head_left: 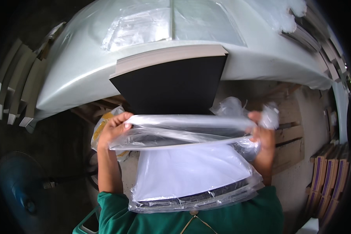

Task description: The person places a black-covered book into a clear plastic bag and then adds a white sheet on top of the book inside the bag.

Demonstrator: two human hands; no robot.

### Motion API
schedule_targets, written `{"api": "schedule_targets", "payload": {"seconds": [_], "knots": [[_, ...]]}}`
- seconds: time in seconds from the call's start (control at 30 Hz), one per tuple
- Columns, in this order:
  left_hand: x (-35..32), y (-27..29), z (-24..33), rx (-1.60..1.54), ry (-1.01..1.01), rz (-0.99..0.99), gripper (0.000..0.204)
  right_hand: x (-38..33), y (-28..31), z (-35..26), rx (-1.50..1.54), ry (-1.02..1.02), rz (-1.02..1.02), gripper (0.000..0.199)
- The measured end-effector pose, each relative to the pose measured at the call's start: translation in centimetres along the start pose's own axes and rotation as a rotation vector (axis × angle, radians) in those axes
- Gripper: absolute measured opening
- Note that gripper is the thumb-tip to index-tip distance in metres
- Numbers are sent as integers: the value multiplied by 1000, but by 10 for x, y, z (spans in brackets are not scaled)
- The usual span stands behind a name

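- Clear plastic bag (191, 132) held up in front of the chest, between both hands, with its open mouth stretched wide toward the table.
- Inside the bag, flat sheets: white face (191, 171) on top, dark edges visible at the lower end near the green shirt (238, 218).
- Left hand (115, 126) closed on the left corner of the bag's mouth, fingers curled over the plastic rim.
- Right hand (263, 134) closed on the right corner, with a bunch of crumpled plastic gripped in the fist.
- Just beyond the bag, black board (171, 85) sticking out over the table edge toward the person, its near end hidden behind the stretched plastic.
- Under and behind the black board, stack of pale boards (167, 56) lying on the table.
- Table (78, 74) covered with a whitish plastic sheet, shiny and wrinkled; more clear film on the far part.
- At the left, upright cardboard pieces (15, 85) leaning side by side.
- At the lower left, blue fan (15, 183) on the dark floor, well apart from the hands.
- Behind the left hand, yellow packet in plastic (101, 124), partly hidden by the wrist.
- At the right, wooden pallet (288, 140) under the table, and brown and purple cartons (327, 175) stacked near the picture rim.
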State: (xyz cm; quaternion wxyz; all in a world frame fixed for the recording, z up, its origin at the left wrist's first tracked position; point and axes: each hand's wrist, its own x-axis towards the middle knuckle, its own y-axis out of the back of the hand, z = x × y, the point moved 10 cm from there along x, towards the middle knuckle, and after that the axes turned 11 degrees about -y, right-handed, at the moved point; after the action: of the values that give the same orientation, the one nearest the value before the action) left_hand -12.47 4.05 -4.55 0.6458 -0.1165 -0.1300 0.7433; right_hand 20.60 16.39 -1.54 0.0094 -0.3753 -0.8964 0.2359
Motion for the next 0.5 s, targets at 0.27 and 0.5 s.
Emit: {"api": "schedule_targets", "payload": {"seconds": [0.27, 0.5], "knots": [[2, 61, -191, -462, 201, -38, 16, 83, 148, 287, 162, -512, 241, 21], [-12, 118, -253, -302, 278, 89, 13, 102, 125, 247, -167, -309, 193, 19]]}}
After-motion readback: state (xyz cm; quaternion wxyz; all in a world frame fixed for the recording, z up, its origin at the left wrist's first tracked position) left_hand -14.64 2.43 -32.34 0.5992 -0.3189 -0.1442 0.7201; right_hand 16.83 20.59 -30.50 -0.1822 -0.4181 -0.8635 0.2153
